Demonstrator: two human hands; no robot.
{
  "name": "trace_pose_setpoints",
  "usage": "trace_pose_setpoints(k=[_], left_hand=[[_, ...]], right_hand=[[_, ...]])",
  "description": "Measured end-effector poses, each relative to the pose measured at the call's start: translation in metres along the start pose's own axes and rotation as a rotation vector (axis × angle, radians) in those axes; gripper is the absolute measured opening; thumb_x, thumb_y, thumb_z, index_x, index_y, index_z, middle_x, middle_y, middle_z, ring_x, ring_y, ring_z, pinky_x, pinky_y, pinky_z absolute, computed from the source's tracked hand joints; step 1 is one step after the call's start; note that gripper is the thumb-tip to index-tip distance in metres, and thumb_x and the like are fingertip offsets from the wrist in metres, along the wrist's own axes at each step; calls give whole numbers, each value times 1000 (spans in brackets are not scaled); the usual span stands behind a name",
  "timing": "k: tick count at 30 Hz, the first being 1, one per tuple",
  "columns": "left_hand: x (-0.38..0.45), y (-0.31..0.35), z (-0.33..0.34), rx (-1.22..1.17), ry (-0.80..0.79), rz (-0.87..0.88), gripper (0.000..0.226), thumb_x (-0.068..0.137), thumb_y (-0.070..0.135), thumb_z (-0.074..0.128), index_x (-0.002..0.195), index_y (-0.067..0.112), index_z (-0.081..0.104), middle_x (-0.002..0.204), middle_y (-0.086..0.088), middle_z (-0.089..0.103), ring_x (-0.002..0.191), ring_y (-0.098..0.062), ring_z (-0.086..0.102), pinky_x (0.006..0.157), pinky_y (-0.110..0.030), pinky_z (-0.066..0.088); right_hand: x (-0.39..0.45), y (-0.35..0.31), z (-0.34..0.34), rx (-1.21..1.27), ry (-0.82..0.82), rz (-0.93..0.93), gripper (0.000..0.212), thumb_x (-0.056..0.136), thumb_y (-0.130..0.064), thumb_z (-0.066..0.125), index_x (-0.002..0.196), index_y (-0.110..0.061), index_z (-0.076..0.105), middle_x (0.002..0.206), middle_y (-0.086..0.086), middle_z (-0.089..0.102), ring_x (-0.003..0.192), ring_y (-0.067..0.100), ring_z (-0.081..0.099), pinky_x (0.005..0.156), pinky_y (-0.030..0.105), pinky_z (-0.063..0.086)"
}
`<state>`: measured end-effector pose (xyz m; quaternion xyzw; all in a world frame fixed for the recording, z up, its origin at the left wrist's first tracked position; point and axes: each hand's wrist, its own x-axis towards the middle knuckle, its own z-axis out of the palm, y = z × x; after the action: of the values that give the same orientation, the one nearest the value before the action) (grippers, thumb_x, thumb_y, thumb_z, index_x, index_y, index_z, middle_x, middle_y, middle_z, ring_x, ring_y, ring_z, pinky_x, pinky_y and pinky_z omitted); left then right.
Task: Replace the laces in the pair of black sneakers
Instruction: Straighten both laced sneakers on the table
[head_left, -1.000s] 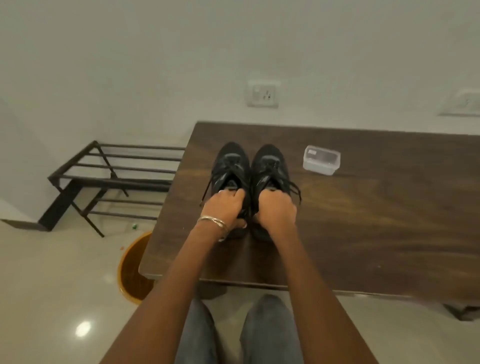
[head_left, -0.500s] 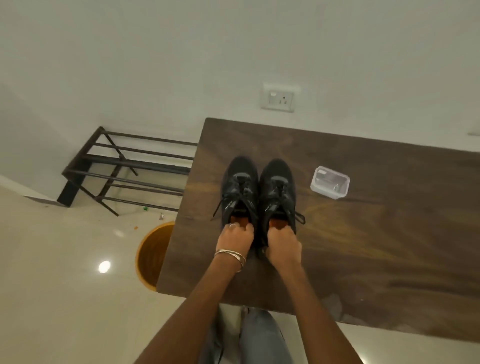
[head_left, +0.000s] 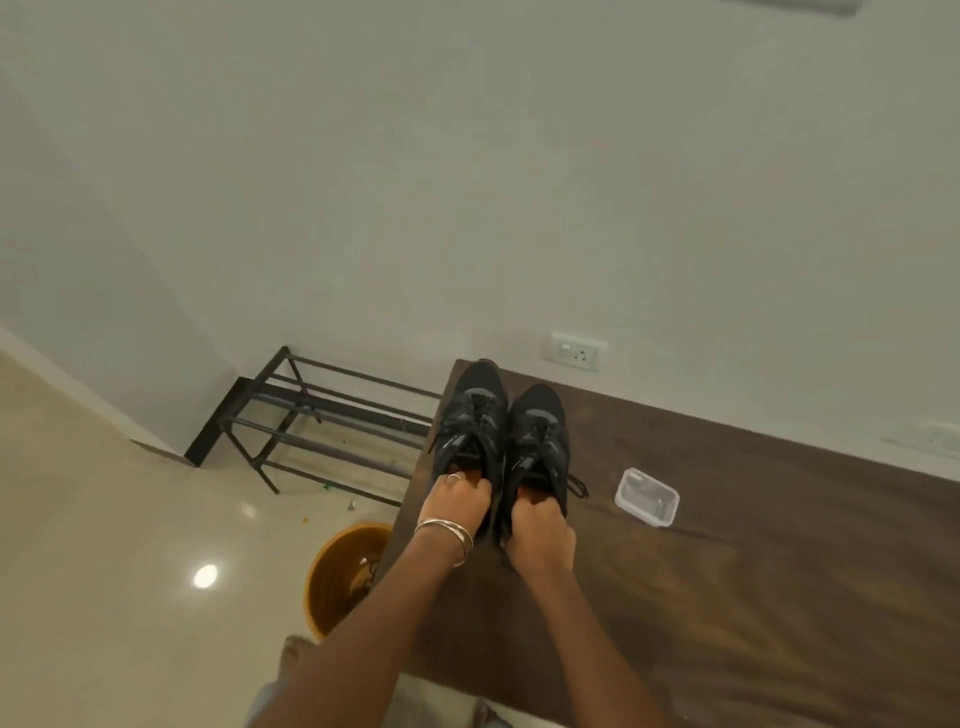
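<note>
Both sneakers have slid toward the far left corner of the counter (head_left: 779, 597) since a second ago, and the view has tipped so that far more wall shows above them. They stand side by side, touching, toes pointing at the wall, the toe of the left sneaker (head_left: 470, 415) reaching the counter's far edge. The right sneaker (head_left: 540, 436) sits just beside it, a little nearer.

Each hand keeps hold of a heel. The left hand (head_left: 454, 501), with bangles at the wrist and a ring on one finger, curls its fingers over the heel collar of the left sneaker in a grasping grip. The right hand (head_left: 540, 530) is clenched around the heel collar of the right sneaker, fingers tucked into the opening. An orange-brown lining shows inside both openings.

Black laces (head_left: 574, 486) remain threaded through both shoes, with a loose end trailing onto the counter to the right of the right sneaker.

A small clear plastic container (head_left: 647, 496) lies on the counter to the right, apart from the shoes. On the floor to the left stand a dark metal rack (head_left: 311, 421) against the wall and, nearer, an orange bucket (head_left: 337, 582) beside the counter's left edge. A white socket plate (head_left: 574, 352) is set in the wall beyond the counter.
</note>
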<state>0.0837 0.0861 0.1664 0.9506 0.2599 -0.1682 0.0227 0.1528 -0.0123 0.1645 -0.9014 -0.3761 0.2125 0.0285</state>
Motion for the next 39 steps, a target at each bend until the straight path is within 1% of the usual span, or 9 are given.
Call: trace_pose_setpoints(k=[6, 10, 11, 17, 21, 25, 30, 36, 39], left_hand=[[6, -86, -26, -45, 71, -24, 26, 95, 11, 49, 120, 6, 53, 117, -14, 62, 114, -31, 55, 101, -38, 39], [0, -174, -33, -64, 74, 32, 25, 94, 14, 52, 118, 7, 54, 115, -14, 62, 111, -30, 56, 100, -38, 40], [-4, -173, -34, -78, 109, 38, 25, 93, 15, 54, 117, 8, 54, 115, -13, 62, 111, -30, 56, 100, -38, 41], [-24, -280, -19, -47, 7, 141, 30, 92, 17, 56, 120, 9, 52, 117, -12, 61, 113, -28, 55, 102, -37, 40], [-32, -317, -3, -14, -67, 149, 36, 92, 13, 53, 127, 8, 47, 122, -14, 58, 118, -29, 51, 103, -37, 37], [-27, -338, 14, -13, -118, 134, 40, 93, 11, 50, 132, 7, 44, 125, -16, 58, 121, -31, 50, 104, -37, 36], [3, -353, 39, 10, -89, 142, 42, 95, 11, 46, 136, 7, 39, 126, -14, 57, 122, -30, 48, 104, -36, 34], [88, -350, 118, -15, -106, 142, 52, 98, 9, 40, 147, 7, 24, 127, -14, 58, 128, -30, 43, 108, -37, 29], [124, -346, 157, -38, -123, 164, 52, 98, 9, 39, 148, 7, 24, 126, -14, 60, 128, -31, 42, 109, -37, 27]], right_hand=[[34, -82, -18, 8, 71, -28, 18, 94, -19, 61, 111, -14, 63, 110, 6, 64, 111, 25, 58, 87, 40, 55], [49, -165, -16, -7, 74, 14, 25, 93, -21, 63, 116, -14, 61, 114, 7, 63, 115, 26, 56, 90, 41, 54], [47, -166, -18, -15, 58, 17, 26, 93, -21, 63, 118, -14, 60, 115, 7, 62, 115, 26, 56, 91, 41, 54], [43, -271, 9, 48, 31, 128, 28, 93, -20, 64, 120, -16, 59, 118, 6, 61, 115, 23, 56, 93, 39, 53], [46, -307, 31, 38, 5, 139, 34, 93, -18, 62, 126, -15, 54, 124, 7, 58, 123, 25, 52, 97, 41, 52], [61, -322, 51, 7, -29, 126, 34, 94, -18, 61, 127, -12, 53, 126, 9, 59, 128, 25, 48, 97, 43, 51], [97, -328, 80, 3, -27, 128, 40, 95, -20, 60, 131, -10, 48, 128, 11, 57, 134, 26, 43, 94, 44, 53], [182, -295, 150, -16, -35, 131, 38, 96, -26, 59, 130, -12, 50, 132, 7, 57, 141, 23, 35, 98, 43, 52], [214, -276, 179, -70, -62, 147, 34, 97, -24, 57, 128, -11, 52, 133, 8, 56, 144, 24, 30, 100, 44, 48]])
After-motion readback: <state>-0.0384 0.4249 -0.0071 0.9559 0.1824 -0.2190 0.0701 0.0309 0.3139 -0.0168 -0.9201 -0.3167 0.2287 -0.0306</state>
